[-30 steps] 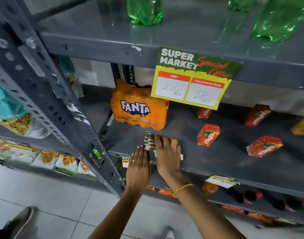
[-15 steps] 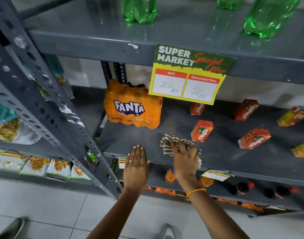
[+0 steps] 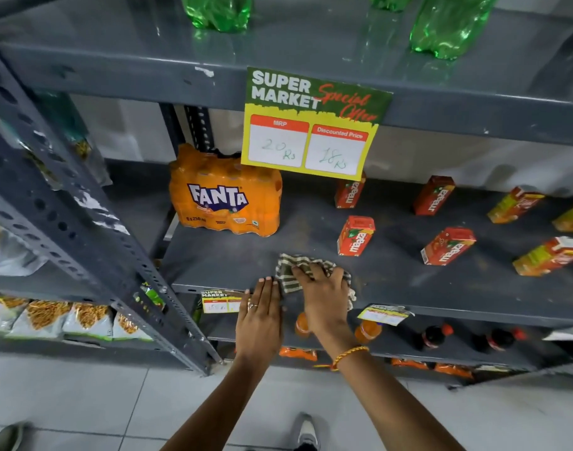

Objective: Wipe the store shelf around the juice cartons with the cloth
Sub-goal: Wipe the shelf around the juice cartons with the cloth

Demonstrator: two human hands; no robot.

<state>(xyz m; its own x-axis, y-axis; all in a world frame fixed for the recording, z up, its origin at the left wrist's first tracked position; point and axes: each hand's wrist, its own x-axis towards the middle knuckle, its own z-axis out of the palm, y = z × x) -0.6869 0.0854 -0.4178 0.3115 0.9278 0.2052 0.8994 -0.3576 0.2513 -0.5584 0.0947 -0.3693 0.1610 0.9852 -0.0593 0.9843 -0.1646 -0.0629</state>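
A striped green-and-white cloth [image 3: 290, 270] lies on the front of the grey middle shelf [image 3: 392, 288]. My right hand [image 3: 324, 292] presses flat on the cloth. My left hand [image 3: 260, 315] rests flat on the shelf's front edge, just left of the cloth, holding nothing. Several red juice cartons stand scattered on the shelf: one [image 3: 356, 236] just beyond the cloth, another [image 3: 447, 246] to its right, two more [image 3: 349, 192] [image 3: 434, 195] further back. Yellow-red cartons [image 3: 550, 255] lie at the far right.
An orange Fanta multipack [image 3: 225, 198] stands at the shelf's left back. A yellow price sign [image 3: 311, 125] hangs from the upper shelf, where green bottles [image 3: 447, 24] stand. A slanted perforated post [image 3: 83, 222] is on the left. Bottles fill the lower shelf [image 3: 434, 336].
My right hand slid the cloth to the right along the front of the shelf, then slightly back toward my left hand. My left hand stayed on the edge.
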